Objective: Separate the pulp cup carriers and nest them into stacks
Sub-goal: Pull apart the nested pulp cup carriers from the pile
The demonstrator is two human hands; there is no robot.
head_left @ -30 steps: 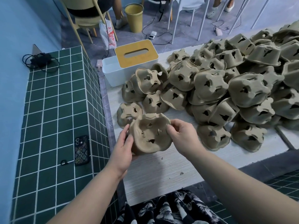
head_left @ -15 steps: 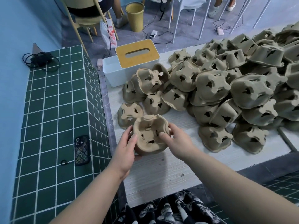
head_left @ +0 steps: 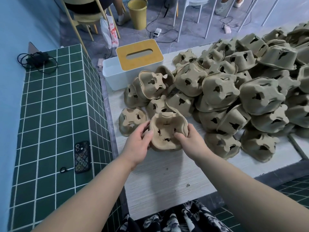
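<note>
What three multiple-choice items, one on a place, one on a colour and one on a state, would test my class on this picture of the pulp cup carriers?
1. Where does the dark patterned phone lie?
A. On the green tiled ledge
B. On the pale wooden table
C. On the white box

2. What colour is the slotted lid of the white tissue box?
A. Blue
B. Yellow-brown
C. Black

3. How is the brown pulp cup carrier nearest the person held?
A. Left hand only
B. Lying untouched
C. Both hands, hollow side up

Key: 1 A, the phone rests on the ledge, off the table. 2 B, the lid tops the box. 3 C, the left hand and right hand grip the carrier by its rim.
</note>
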